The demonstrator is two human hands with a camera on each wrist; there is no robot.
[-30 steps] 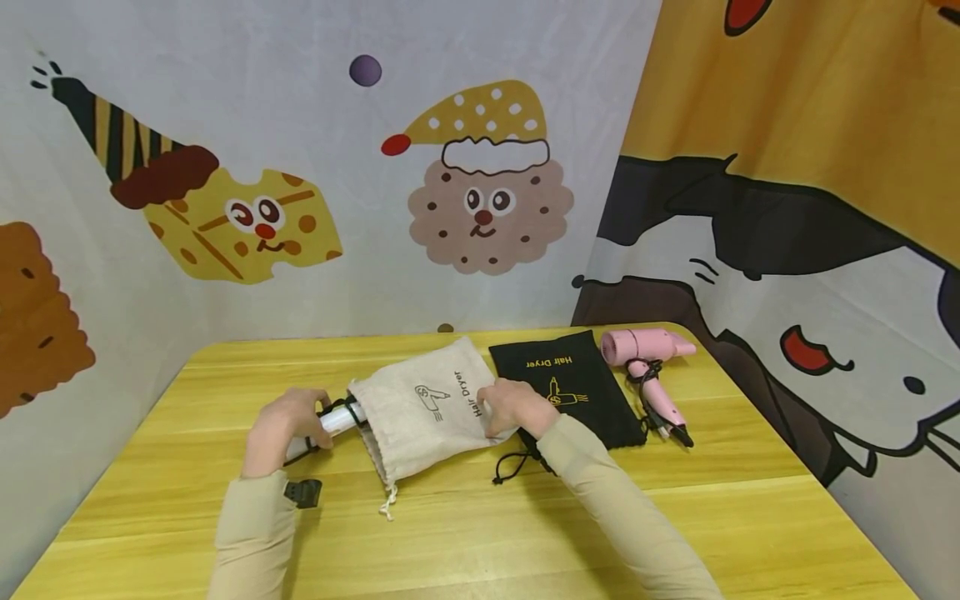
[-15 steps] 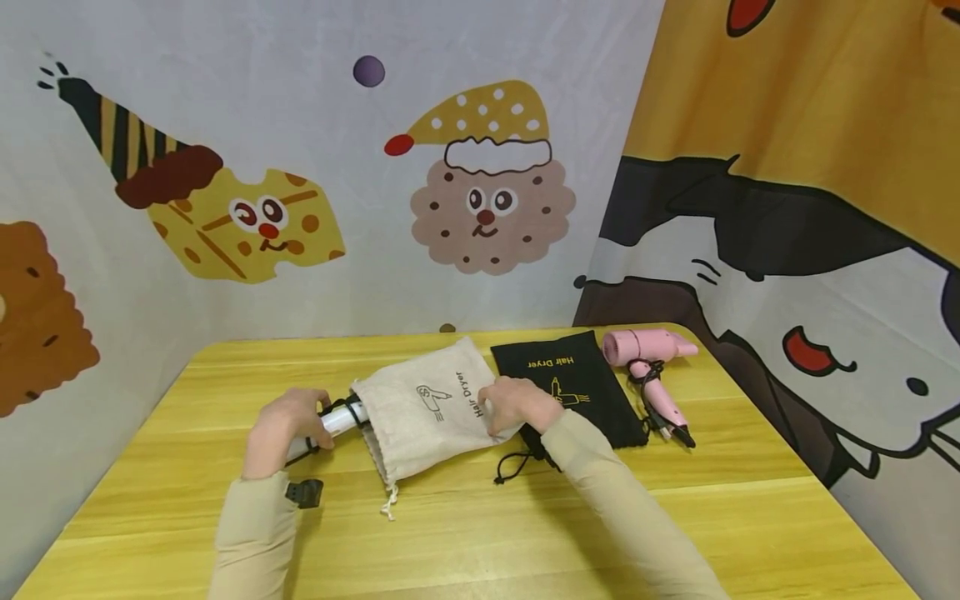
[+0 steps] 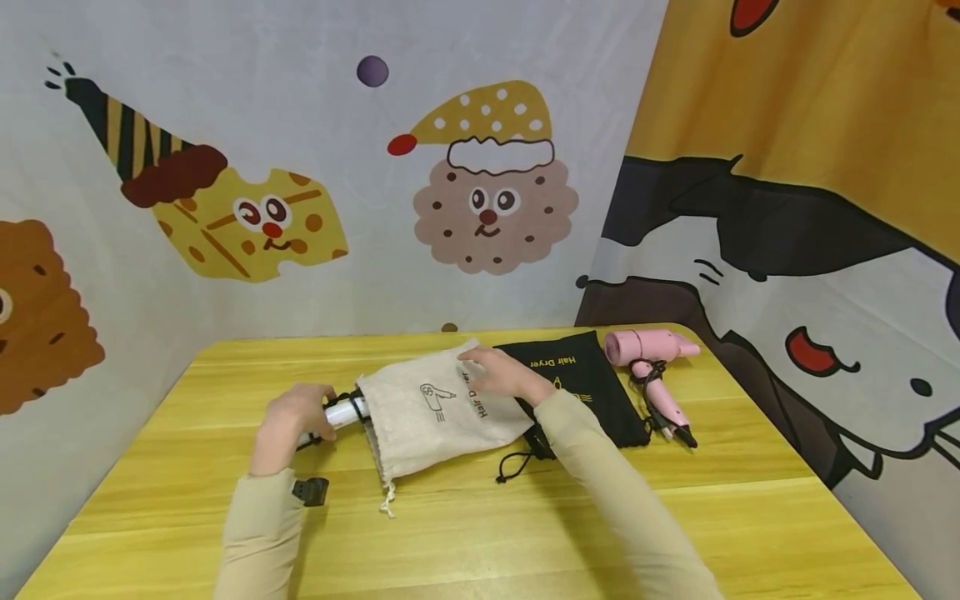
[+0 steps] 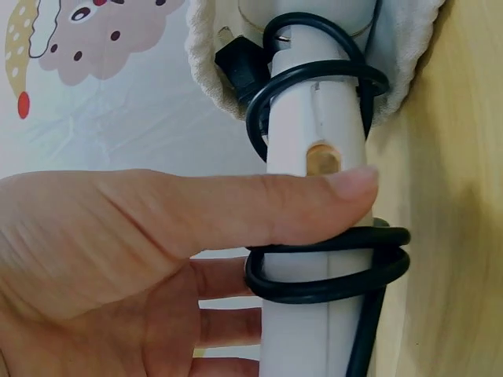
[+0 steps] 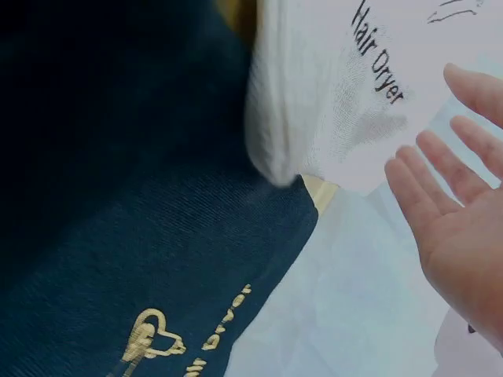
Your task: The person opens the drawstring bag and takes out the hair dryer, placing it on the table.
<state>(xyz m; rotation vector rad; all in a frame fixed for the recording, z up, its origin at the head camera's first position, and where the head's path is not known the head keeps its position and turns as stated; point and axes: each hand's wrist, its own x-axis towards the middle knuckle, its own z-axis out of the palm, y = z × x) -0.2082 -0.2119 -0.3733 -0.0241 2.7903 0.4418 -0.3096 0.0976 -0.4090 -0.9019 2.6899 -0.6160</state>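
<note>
1. Starting at the left, the left hand (image 3: pixel 288 421) is seen with its thumb and fingers (image 4: pixel 314 206) curled round the handle of a white hair dryer (image 3: pixel 341 412), whose black cord (image 4: pixel 326 271) is wound in loops about that handle.
2. The handle is judged stiff, smooth and fairly light, so a firm hold is best taken on the bare plastic between the cord loops, since the loose loops are likely to slide.
3. The dryer's head is hidden inside the mouth of a beige drawstring bag (image 3: pixel 438 408), which lies flat on the yellow table (image 3: pixel 465 533) and is printed with a dryer drawing and the words "Hair Dryer".
4. The bag is judged soft and limp, apt to bunch unless pinned down.
5. The right hand (image 3: pixel 498 377) is laid on the bag's far end, fingers (image 5: pixel 428 177) straight and spread, nothing gripped.
6. Further right, a black bag (image 3: pixel 581 387) is partly overlapped by the beige one, and a pink hair dryer (image 3: pixel 648 358) lies beside it.
</note>
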